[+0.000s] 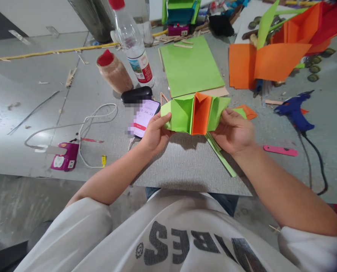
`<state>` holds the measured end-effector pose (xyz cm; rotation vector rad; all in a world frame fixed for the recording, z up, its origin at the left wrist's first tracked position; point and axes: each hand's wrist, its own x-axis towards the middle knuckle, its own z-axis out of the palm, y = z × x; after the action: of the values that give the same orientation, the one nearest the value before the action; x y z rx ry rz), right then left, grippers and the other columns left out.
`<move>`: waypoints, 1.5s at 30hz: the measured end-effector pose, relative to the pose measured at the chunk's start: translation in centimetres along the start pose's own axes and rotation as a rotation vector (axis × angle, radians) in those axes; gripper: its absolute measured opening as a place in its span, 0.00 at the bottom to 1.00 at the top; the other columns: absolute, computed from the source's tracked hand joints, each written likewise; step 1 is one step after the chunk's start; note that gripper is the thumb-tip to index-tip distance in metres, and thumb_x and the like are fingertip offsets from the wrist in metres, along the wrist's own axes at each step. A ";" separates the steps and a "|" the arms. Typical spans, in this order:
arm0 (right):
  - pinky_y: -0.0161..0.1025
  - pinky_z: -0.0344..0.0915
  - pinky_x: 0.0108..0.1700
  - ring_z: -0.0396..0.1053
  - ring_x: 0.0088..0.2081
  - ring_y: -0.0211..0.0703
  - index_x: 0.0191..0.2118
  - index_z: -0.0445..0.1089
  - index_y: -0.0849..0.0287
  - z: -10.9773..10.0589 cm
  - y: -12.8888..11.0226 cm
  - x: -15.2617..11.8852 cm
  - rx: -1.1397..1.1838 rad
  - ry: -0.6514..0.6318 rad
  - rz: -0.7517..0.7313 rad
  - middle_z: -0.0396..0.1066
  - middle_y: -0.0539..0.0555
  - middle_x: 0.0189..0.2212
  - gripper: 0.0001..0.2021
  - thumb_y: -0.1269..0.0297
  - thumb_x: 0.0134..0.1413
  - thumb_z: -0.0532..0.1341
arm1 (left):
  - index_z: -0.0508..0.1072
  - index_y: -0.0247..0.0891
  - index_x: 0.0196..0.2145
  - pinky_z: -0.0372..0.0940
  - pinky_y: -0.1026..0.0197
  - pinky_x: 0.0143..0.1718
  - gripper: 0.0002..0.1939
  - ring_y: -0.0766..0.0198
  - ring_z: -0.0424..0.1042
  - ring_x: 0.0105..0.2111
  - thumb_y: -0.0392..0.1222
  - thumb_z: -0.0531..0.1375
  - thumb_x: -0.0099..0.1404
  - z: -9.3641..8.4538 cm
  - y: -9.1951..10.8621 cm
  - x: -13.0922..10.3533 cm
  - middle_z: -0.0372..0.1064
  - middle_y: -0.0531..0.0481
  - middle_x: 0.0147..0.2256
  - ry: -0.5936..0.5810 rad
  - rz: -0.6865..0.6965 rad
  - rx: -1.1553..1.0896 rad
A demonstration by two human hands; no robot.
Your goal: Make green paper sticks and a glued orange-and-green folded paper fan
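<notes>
Between my two hands, above the front of the table, I hold a folded paper piece (182, 113), light green with an orange middle panel. My left hand (157, 132) pinches its left end, thumb on top. At the other end my right hand (235, 130) grips the green paper the same way. Narrow green paper strips (221, 155) lie on the table beneath, close to my right hand. Behind that hand sits a small orange and green folded paper (247, 112). A lit phone (145, 113) rests just beyond my left hand.
Green sheets (191, 68) lie behind the held paper. A plastic bottle (140, 56), a red-topped jar (114, 71) and a black case (137, 94) stand left. At right are a blue glue gun (295, 109), pink cutter (280, 150) and orange paper shapes (281, 60). A purple adapter (65, 155) trails cable.
</notes>
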<state>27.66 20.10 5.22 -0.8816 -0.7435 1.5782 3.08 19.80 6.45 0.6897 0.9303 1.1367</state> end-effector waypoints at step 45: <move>0.50 0.67 0.47 0.73 0.37 0.46 0.49 0.88 0.55 -4.5 -6.9 0.0 -1.315 0.222 -0.354 0.86 0.58 0.41 0.08 0.68 0.75 0.69 | 0.86 0.38 0.54 0.81 0.50 0.49 0.28 0.48 0.90 0.49 0.61 0.79 0.68 0.5 -1.4 -2.1 0.89 0.33 0.57 -0.290 -0.149 0.149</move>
<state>35.06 21.32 8.63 -1.6729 -1.6946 0.5073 3.79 17.36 6.06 0.8661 0.8083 0.8155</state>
